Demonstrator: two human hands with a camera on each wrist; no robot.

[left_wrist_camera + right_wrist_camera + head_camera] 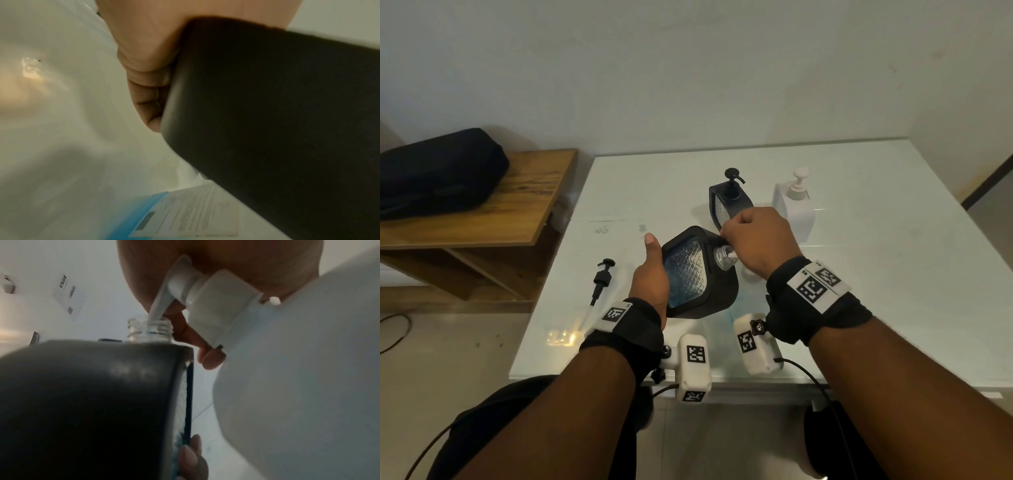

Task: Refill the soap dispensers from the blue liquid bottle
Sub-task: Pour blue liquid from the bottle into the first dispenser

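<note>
The open black dispenser point(700, 272) is held tilted above the glass table point(859, 274) by the left hand point(650, 277); its fingers are wrapped round the black casing, thumb extended along the front edge. The clear threaded neck point(150, 328) is uncapped, and some blue liquid is seen behind the textured window. The right hand point(758, 240) is curled over the white pump head point(180, 283) of the refill bottle point(298, 369), 1 finger hooked under the collar; the spout tip is seated just inside the neck. The bottle is mostly hidden under the hand in the head view. Flow cannot be confirmed.

The removed pump point(601, 279) lies on the table at left. 2 further dispensers, 1 black point(727, 202) and 1 white point(794, 205), stand capped behind.

Judgement: filling of dispenser 1 is in progress. The spout should be kept centred in the narrow neck and strokes made slow and full. The tilt should be reduced as the level rises, or overflow at the threads is likely. The casing looks smooth; a firm grip is advised.
</note>
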